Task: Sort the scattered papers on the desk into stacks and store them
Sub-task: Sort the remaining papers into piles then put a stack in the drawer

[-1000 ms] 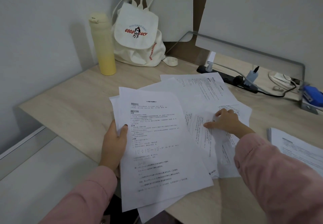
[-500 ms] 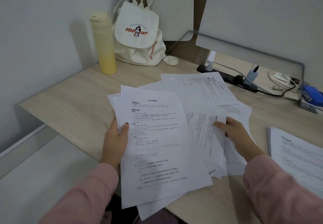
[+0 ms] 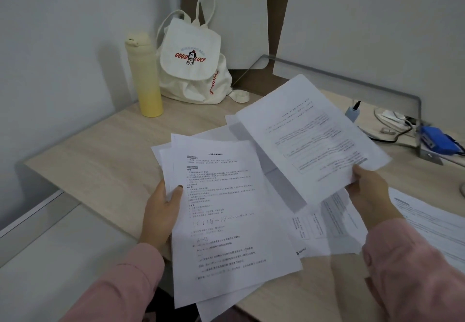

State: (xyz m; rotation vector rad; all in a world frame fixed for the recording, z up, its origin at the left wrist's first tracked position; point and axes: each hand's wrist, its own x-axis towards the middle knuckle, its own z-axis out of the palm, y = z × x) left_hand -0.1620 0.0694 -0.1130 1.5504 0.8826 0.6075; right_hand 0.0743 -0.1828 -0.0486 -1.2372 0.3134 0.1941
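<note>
My left hand (image 3: 161,213) grips the left edge of a small bundle of printed sheets (image 3: 226,216) that overhangs the desk's front edge. Raised above the desk, tilted up and away, is a single printed sheet (image 3: 309,140), pinched at its near right corner by my right hand (image 3: 370,191). Under it lie more loose papers (image 3: 327,226) flat on the light wooden desk (image 3: 100,153). A separate stack of papers (image 3: 432,223) rests at the right edge of the view.
A yellow bottle (image 3: 144,75) and a white canvas backpack (image 3: 191,62) stand in the back left corner. A power strip with cables (image 3: 392,125) and a blue stapler (image 3: 440,140) sit at the back right, behind a clear divider.
My right hand has closed on one sheet from the loose pile and lifted it up off the desk. The left hand keeps its hold on the bundle.
</note>
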